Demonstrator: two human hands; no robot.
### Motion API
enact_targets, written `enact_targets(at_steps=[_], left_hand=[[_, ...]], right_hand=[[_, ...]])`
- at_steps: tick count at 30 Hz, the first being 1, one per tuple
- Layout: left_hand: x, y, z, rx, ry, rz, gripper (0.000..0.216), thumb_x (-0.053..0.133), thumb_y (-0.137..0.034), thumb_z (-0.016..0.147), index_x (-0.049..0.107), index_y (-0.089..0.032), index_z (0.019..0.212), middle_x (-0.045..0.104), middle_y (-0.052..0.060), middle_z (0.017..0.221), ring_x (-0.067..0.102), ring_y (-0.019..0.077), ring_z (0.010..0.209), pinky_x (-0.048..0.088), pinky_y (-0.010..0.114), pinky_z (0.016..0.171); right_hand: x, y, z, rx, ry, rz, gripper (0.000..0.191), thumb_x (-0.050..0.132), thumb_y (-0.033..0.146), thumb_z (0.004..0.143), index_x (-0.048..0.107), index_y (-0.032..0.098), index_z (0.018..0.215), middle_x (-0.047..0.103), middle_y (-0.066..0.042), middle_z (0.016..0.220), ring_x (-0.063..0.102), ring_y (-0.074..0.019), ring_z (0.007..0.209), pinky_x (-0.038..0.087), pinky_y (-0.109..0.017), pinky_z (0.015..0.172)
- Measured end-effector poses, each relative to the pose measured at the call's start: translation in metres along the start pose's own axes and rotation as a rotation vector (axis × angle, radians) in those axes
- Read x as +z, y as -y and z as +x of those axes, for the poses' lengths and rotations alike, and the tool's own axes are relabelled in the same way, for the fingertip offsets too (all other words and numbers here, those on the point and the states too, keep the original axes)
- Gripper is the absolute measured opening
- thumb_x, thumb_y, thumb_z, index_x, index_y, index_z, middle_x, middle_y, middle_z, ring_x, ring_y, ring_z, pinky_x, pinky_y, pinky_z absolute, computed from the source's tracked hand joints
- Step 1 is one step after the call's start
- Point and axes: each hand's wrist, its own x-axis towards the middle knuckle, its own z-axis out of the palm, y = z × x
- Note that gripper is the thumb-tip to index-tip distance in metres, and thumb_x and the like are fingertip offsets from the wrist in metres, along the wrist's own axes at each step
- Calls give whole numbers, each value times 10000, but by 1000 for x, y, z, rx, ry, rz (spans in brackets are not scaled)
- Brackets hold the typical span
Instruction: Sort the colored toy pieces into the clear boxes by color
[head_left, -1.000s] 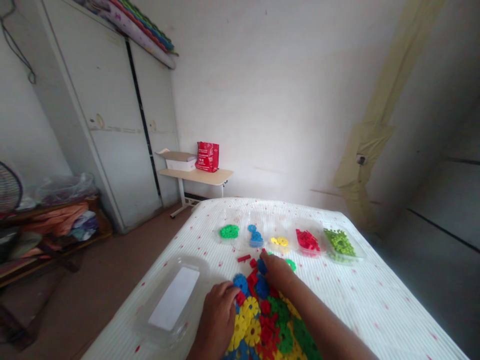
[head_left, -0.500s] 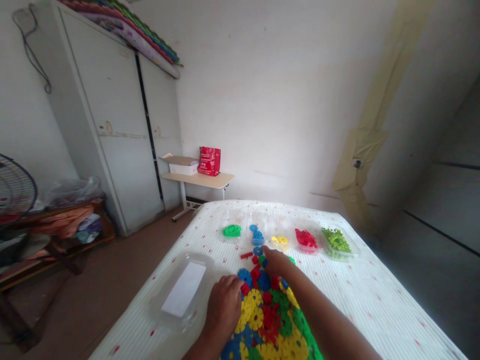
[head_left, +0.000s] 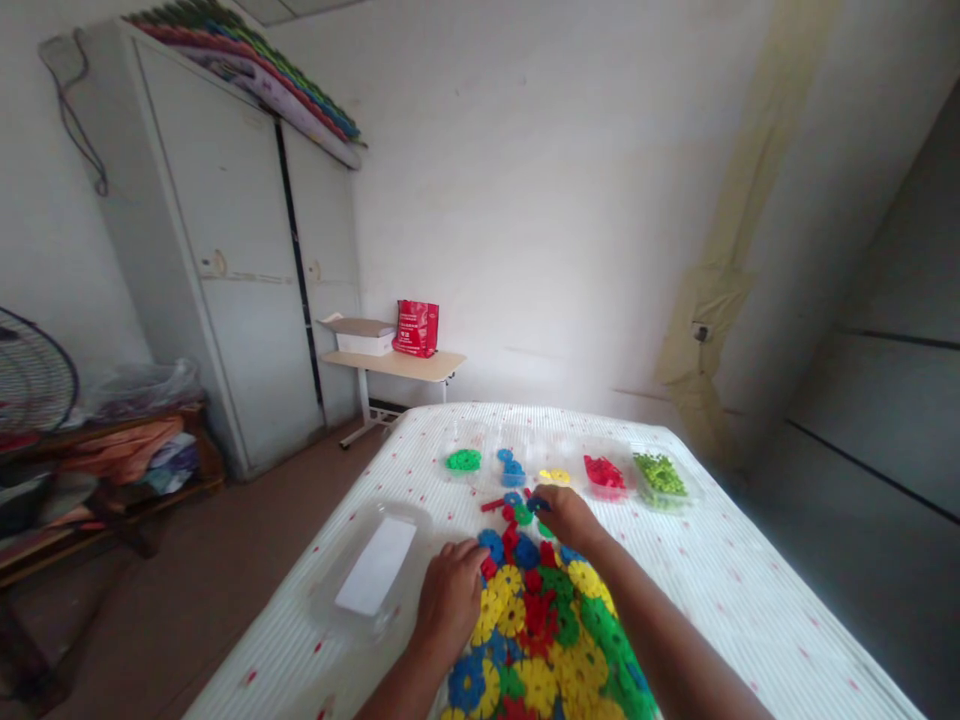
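Note:
A pile of flat plastic snowflake pieces (head_left: 540, 640) in red, yellow, blue and green lies on the white cloth in front of me. My left hand (head_left: 450, 600) rests curled on the pile's left edge, fingers on a blue piece. My right hand (head_left: 566, 515) reaches past the pile's far end and pinches a small blue piece. Loose red, blue and green pieces (head_left: 514, 505) lie just left of its fingers. Several clear trays stand in a row beyond: green pieces (head_left: 464, 460), blue pieces (head_left: 513, 467), yellow pieces (head_left: 555, 477), red pieces (head_left: 602, 472) and small light-green pieces (head_left: 660, 474).
A clear plastic lid with a white label (head_left: 375, 568) lies left of the pile. The table's left edge (head_left: 330, 560) drops to a brown floor. A side table with a red bag (head_left: 418, 328) and a white wardrobe (head_left: 240, 280) stand beyond; a cluttered bench (head_left: 112, 460) is at far left.
The view has tilted up, and more of the pile shows near me. My right hand moved slightly right and forward at the pile's far end. The left hand stays on the pile's left edge.

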Motion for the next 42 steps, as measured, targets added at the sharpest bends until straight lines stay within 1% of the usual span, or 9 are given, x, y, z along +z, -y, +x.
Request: enact_targets(at_steps=[5,10,16,20,26,33,36,39,42], left_hand=[[2,1,1,1,-3,0,423,433,-40,771,652,-242,1072,640,15,1140,531,165,1043,374,278,938],[2,2,1,-3,-6,20,404,422,-22,779,653,-213,1049,648,28,1132,539,162,1056,369,276,959],[0,2,0,11,-19,43,402,420,-27,801,635,-216,1083,650,32,1135,548,156,1055,375,276,963],[0,2,1,23,-19,48,406,422,-27,798,634,-217,1088,650,39,1130,551,161,1050,387,282,948],[0,2,-1,32,-28,22,398,434,-23,780,648,-213,1057,646,49,1114,544,172,1039,391,293,933],[1,1,-1,32,-38,4,389,443,-13,769,653,-209,1032,651,42,1079,546,171,1013,390,292,922],[1,1,0,28,-39,8,378,437,-10,775,655,-207,1014,650,46,1077,548,172,1011,391,292,917],[1,1,0,25,-44,12,369,438,-9,781,658,-216,992,652,44,1069,550,169,1008,390,289,917],[0,0,0,22,-51,14,366,434,-9,781,665,-218,972,656,43,1058,556,167,1000,394,288,914]], right_hand=[[-34,-36,-29,139,47,192,296,468,76,748,629,150,986,639,1,641,578,-100,512,435,-182,476],[-23,-58,-47,280,109,311,439,489,31,710,588,135,1125,556,60,517,485,-63,383,390,-157,385],[3,-58,-43,361,125,308,412,562,93,706,615,169,1107,604,35,570,538,-90,436,409,-178,426],[0,-56,-36,414,171,292,524,602,107,666,539,170,1182,589,42,530,530,-110,394,428,-212,413],[-2,-57,-30,408,227,255,394,589,118,682,524,178,1066,475,101,374,512,-115,365,419,-197,390],[-1,-50,-49,267,43,103,123,536,99,728,554,177,822,615,27,645,562,-90,525,363,-170,482],[-9,-44,-53,218,9,52,78,529,116,744,567,180,767,616,29,632,556,-89,523,337,-177,493],[-22,-32,-38,175,-44,-6,59,577,125,711,586,181,727,633,8,662,582,-117,603,329,-193,531],[-32,-9,-4,154,-145,-50,64,578,163,740,607,181,794,668,-39,777,603,-154,731,337,-212,587]])
